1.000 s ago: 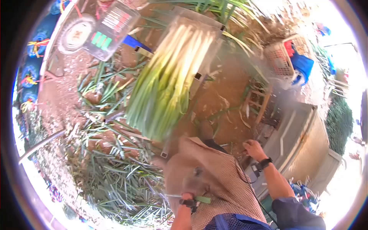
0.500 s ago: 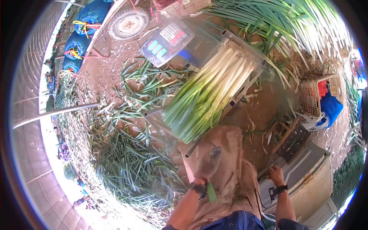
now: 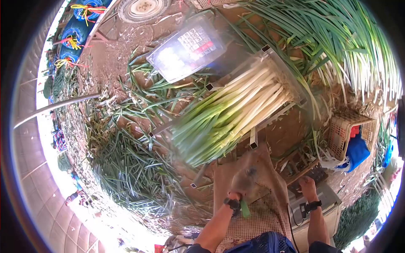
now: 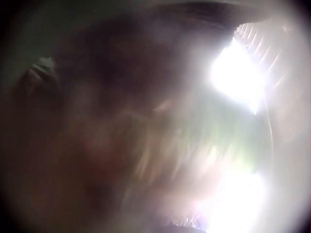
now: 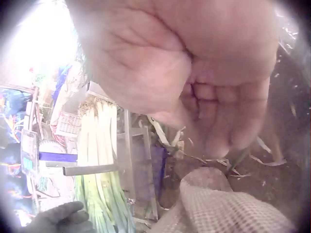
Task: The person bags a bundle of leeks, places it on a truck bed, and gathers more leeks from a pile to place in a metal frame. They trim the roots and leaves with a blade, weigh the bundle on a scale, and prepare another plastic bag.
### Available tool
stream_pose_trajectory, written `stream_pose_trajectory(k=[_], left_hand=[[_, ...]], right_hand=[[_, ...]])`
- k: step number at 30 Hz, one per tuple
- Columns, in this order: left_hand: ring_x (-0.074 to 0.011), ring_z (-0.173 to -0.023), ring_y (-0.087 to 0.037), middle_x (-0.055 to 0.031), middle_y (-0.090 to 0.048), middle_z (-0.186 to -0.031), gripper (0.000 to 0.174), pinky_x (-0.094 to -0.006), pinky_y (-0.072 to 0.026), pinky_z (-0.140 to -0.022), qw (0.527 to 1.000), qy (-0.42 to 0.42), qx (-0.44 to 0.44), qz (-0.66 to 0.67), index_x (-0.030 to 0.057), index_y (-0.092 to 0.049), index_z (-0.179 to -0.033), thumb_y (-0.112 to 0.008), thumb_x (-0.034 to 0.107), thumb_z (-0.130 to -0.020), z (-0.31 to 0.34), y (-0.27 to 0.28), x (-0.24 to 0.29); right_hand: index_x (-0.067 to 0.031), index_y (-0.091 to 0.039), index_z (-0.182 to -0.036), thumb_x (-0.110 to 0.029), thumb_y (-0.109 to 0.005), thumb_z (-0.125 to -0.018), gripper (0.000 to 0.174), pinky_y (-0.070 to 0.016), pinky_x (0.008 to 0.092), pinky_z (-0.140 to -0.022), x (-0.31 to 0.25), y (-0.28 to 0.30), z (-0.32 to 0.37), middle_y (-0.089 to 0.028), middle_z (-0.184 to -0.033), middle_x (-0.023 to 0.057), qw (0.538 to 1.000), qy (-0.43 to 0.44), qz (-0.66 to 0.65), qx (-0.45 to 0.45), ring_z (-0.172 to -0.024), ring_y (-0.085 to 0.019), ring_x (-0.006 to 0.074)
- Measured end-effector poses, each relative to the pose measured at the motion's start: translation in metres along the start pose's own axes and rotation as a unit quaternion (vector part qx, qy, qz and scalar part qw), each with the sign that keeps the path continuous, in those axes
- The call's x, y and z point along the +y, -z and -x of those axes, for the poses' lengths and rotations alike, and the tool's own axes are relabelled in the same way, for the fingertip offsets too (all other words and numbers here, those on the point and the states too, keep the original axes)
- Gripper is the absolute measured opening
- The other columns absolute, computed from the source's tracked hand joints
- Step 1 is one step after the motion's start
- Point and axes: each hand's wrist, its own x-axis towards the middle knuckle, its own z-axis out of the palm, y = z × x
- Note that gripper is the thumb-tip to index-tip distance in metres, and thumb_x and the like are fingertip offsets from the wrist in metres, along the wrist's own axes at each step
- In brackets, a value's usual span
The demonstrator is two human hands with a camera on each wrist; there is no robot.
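A thick bundle of long green onions (image 3: 236,111) lies across a metal frame (image 3: 253,138) with square tube ends, white stems toward the upper right. My left hand (image 3: 246,179), in a grey glove and blurred, is over the brown checked cloth on my lap, below the bundle. In the right wrist view its gloved fingers (image 5: 65,213) show near the green leaves, with nothing in them. My bare right hand (image 3: 307,185) hovers by the grey metal box (image 3: 327,198), fingers loosely bent and holding nothing. The left wrist view is dark and blurred.
A scale display (image 3: 187,48) under clear plastic stands beyond the bundle. Cut leaves (image 3: 130,164) pile up on the left. More green onions (image 3: 358,55) lie at the upper right, above a plastic basket (image 3: 348,135) with a blue cloth. A wheel (image 3: 143,8) is at the top.
The head view has turned, shifting the scene. My right hand has moved from beside the lap cloth to the metal box. The left hand stays over the lap; the bundle remains on the frame.
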Motion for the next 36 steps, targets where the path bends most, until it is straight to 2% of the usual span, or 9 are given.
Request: stream_pose_trajectory(k=[2, 5, 7, 9, 11, 15, 23, 27, 36], left_hand=[[-0.0155, -0.109, -0.068, -0.0123, -0.073, -0.121, 0.037, -0.0314, -0.0535, -0.095, 1.0, -0.017, 0.002, -0.004, -0.0003, -0.066, -0.13, -0.067, 0.017, -0.097, -0.004, 0.011, 0.022], [-0.0178, -0.111, -0.068, -0.0128, -0.071, -0.125, 0.039, -0.0306, -0.0537, -0.095, 0.958, -0.218, 0.041, -0.184, 0.0013, -0.063, -0.133, -0.065, 0.015, -0.097, -0.007, 0.024, 0.016], [-0.0217, -0.113, -0.068, -0.014, -0.07, -0.128, 0.042, -0.0304, -0.0539, -0.095, 0.984, -0.077, -0.036, 0.159, 0.0033, -0.06, -0.137, -0.064, 0.013, -0.096, -0.054, 0.002, -0.115], [-0.0215, -0.105, -0.07, -0.0119, -0.073, -0.119, 0.035, -0.0325, -0.0557, -0.092, 0.955, -0.216, 0.116, -0.167, 0.0041, -0.065, -0.13, -0.064, 0.01, -0.095, -0.038, 0.023, -0.039], [-0.0273, -0.09, -0.07, -0.0092, -0.072, -0.108, 0.03, -0.0381, -0.0562, -0.08, 0.952, -0.201, 0.161, -0.167, 0.0081, -0.066, -0.125, -0.061, 0.013, -0.096, -0.05, 0.039, -0.029], [-0.0112, -0.085, -0.067, -0.0034, -0.075, -0.095, 0.023, -0.0286, -0.053, -0.076, 0.973, -0.11, 0.191, -0.068, 0.002, -0.072, -0.118, -0.063, 0.011, -0.099, -0.047, 0.049, 0.007], [-0.0164, -0.092, -0.066, -0.0061, -0.071, -0.108, 0.028, -0.0292, -0.052, -0.081, 0.91, 0.072, 0.154, 0.378, 0.0027, -0.07, -0.125, -0.06, 0.009, -0.1, -0.033, -0.04, -0.083], [-0.0094, -0.092, -0.063, -0.0041, -0.07, -0.107, 0.028, -0.0244, -0.0507, -0.076, 0.905, 0.187, 0.153, 0.35, 0.0016, -0.07, -0.126, -0.06, 0.007, -0.1, -0.023, -0.061, -0.027], [-0.0067, -0.086, -0.061, -0.0006, -0.068, -0.101, 0.031, -0.0208, -0.0484, -0.073, 0.878, 0.128, 0.171, 0.427, -0.0053, -0.065, -0.128, -0.063, 0.004, -0.098, -0.033, -0.088, -0.013]], right_hand=[[0.0058, -0.066, -0.097, -0.024, -0.06, -0.098, 0.03, -0.0532, 0.032, -0.054, -0.037, 0.007, -0.003, -0.069, -0.071, 0.0108, 0.999, 0.043, 0.022, -0.004, -0.06, -0.068, 0.018], [0.0042, -0.067, -0.098, -0.024, -0.06, -0.098, 0.029, -0.051, 0.0324, -0.054, -0.058, 0.022, -0.029, -0.067, -0.07, 0.009, 0.991, 0.122, 0.049, -0.001, -0.061, -0.067, 0.0171], [0.0028, -0.068, -0.099, -0.024, -0.06, -0.098, 0.028, -0.0501, 0.0331, -0.057, -0.088, 0.035, -0.039, -0.066, -0.071, 0.0088, 0.96, 0.224, 0.166, -0.005, -0.063, -0.066, 0.0178], [0.0025, -0.068, -0.1, -0.023, -0.06, -0.099, 0.027, -0.0508, 0.0359, -0.061, -0.138, 0.036, -0.034, -0.067, -0.072, 0.0107, 0.961, 0.196, 0.194, 0.016, -0.067, -0.068, 0.0211], [0.0018, -0.068, -0.102, -0.023, -0.062, -0.098, 0.026, -0.052, 0.0393, -0.067, -0.154, 0.029, -0.056, -0.069, -0.078, 0.0166, 0.964, 0.21, 0.156, 0.044, -0.073, -0.07, 0.0292], [-0.0014, -0.069, -0.103, -0.021, -0.064, -0.097, 0.021, -0.053, 0.0415, -0.072, -0.246, 0.004, -0.066, -0.07, -0.09, 0.0211, 0.913, 0.334, 0.23, 0.033, -0.081, -0.068, 0.0386], [-0.007, -0.073, -0.099, -0.008, -0.062, -0.093, 0.013, -0.051, 0.0459, -0.073, -0.339, -0.1, -0.146, -0.066, -0.087, 0.0132, 0.745, 0.564, 0.355, -0.017, -0.081, -0.064, 0.0317], [-0.0087, -0.07, -0.089, 0.0, -0.061, -0.086, 0.012, -0.0504, 0.0466, -0.076, -0.349, -0.153, -0.17, -0.064, -0.089, 0.0104, 0.596, 0.659, 0.458, -0.024, -0.093, -0.063, 0.0304], [-0.0068, -0.067, -0.083, -0.003, -0.067, -0.08, 0.005, -0.0495, 0.0473, -0.079, -0.359, -0.188, -0.19, -0.062, -0.091, 0.0128, 0.63, 0.635, 0.446, -0.025, -0.093, -0.06, 0.0358]])
